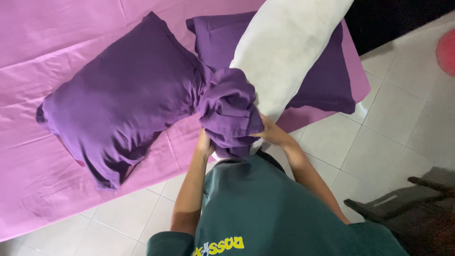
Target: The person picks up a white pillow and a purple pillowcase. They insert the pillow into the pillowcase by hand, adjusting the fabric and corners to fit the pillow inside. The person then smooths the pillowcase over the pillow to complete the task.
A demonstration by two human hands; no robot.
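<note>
My left hand [204, 144] and right hand [272, 135], fingers clenched on bunched purple pillowcase [230, 111], at end of white pillow [284, 52] over bed edge; soft, light, likely slippery; grip best at opening hem

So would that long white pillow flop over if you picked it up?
Probably it bends a little: the long white pillow looks plump and soft. It seems light. The bunched purple fabric pillowcase in both hands is surely floppy, given its folds.
</note>
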